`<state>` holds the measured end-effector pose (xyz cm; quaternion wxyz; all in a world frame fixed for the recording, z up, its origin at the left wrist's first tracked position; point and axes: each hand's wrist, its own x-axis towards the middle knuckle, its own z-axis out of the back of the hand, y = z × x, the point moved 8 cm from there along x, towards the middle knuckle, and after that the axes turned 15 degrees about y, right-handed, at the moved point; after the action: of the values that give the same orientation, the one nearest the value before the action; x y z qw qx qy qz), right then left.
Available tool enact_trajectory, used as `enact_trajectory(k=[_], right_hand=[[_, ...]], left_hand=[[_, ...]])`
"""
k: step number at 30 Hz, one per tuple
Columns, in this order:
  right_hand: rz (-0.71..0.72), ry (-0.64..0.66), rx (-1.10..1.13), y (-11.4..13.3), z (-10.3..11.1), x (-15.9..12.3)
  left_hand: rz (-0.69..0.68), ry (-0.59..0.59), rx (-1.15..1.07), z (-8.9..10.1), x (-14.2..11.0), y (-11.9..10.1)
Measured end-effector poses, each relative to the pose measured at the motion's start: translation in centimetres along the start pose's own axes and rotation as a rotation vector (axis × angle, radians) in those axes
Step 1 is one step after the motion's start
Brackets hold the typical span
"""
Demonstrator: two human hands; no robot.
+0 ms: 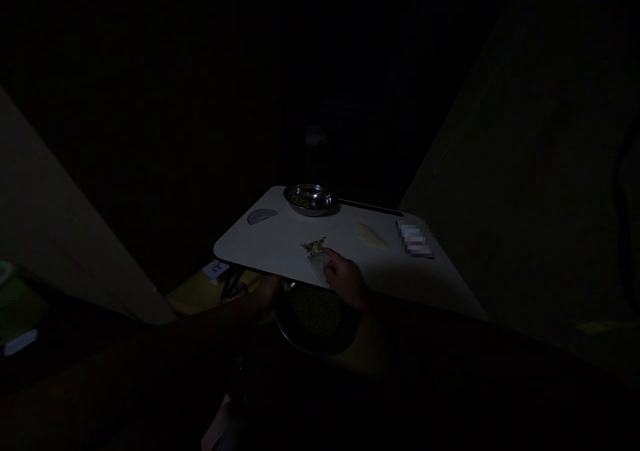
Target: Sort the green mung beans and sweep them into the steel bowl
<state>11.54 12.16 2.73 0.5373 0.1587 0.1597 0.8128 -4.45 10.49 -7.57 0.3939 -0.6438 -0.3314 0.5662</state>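
Note:
The scene is very dark. My right hand [345, 279] rests on the near edge of a small white table [280, 237], fingers curled on a flat pale thing that I cannot name, beside a little heap of green bits [314, 245]. Below the table's edge my left hand [267, 292] grips the rim of a dark round plate [300, 334] that holds green chopped matter [316, 309].
At the table's far edge stands a steel bowl [310, 199] with some greens in it. On the table lie a half-round slice [261, 216], a pale lump [371, 235] and a small packet [415, 239]. Dark walls rise on both sides.

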Motion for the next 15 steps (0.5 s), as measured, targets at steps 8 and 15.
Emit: enact_trajectory(k=[8,15], right_hand=[[-0.085,-0.026,-0.112,-0.5,0.39,-0.35],[-0.144,-0.026,-0.147,-0.89,0.47,-0.52]], left_hand=[[-0.002,-0.036,-0.006,0.09,-0.29,-0.12],[0.001,-0.058,0.017,0.29,-0.13,-0.05]])
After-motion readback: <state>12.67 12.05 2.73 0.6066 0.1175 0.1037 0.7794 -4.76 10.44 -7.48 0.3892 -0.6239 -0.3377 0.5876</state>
